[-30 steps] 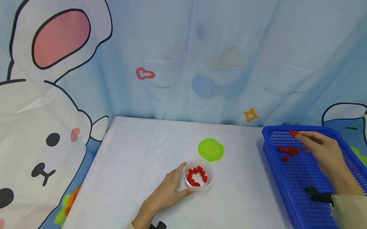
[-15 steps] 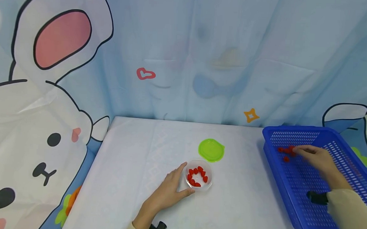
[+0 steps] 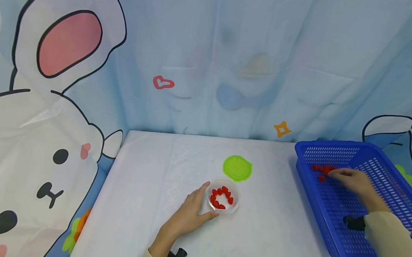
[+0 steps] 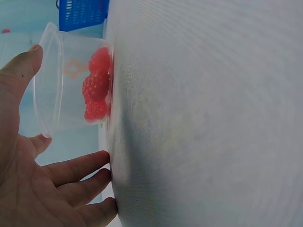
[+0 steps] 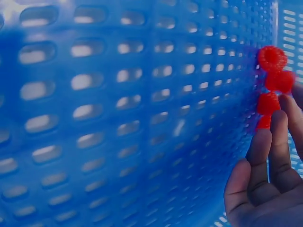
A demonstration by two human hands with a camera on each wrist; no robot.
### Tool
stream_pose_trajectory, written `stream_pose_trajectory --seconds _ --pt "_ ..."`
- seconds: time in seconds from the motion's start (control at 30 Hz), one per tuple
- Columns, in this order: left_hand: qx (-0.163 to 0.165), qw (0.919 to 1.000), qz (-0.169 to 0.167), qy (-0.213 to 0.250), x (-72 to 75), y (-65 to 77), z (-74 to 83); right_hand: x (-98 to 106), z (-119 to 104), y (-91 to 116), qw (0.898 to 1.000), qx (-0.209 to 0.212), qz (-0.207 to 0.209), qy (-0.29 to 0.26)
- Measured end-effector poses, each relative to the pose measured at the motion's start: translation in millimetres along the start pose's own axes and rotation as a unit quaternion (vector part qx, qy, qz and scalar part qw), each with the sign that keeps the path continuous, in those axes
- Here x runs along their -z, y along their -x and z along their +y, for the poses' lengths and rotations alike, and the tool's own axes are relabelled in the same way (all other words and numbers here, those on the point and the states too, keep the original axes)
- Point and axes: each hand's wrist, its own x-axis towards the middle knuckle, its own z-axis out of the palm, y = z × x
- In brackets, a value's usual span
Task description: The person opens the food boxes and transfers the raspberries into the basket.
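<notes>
In the head view, my left hand (image 3: pixel 190 212) holds a clear plastic cup (image 3: pixel 236 200) at its rim, the thumb on one side and the index finger on the other. Its other fingers rest on the white cloth, as the left wrist view shows. Several red raspberries (image 4: pixel 97 86) lie on the cup's bottom. My right hand (image 3: pixel 355 185) reaches into a blue perforated basket (image 3: pixel 329 229), fingertips right at a small cluster of red raspberries (image 5: pixel 272 59). I cannot tell whether a raspberry is pinched there.
A green lid (image 3: pixel 237 168) lies on the white-covered table (image 3: pixel 155 172), just behind the cup. The basket stands at the table's right side, its raised walls around the right hand. A blue patterned curtain (image 3: pixel 196 40) hangs behind the table.
My right hand, which held up a red raspberry near the basket's far side, has come down to the raspberry cluster. My left hand and the cup have stayed in place.
</notes>
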Motion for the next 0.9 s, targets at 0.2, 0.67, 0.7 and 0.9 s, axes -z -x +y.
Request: stream_pose_trajectory --seconds 0.2,0.67,0.7,0.9 --pt "-0.001 1.0 0.0 0.0 0.8 0.9 1.1 3.1 -24.3 13.9 0.999 0.034 0.029 -0.021" --pt "0.003 1.0 -0.001 0.005 2.3 1.7 3.4 -5.6 -133.5 99.0 0.988 0.147 0.044 -0.035" --pt "0.003 1.0 -0.001 0.004 2.1 1.7 3.4 -8.1 -139.7 104.5 0.986 0.159 0.044 -0.038" --pt "0.0 1.0 0.001 0.004 1.9 1.5 3.5 -33.4 -172.2 128.5 0.971 0.23 0.032 -0.052"
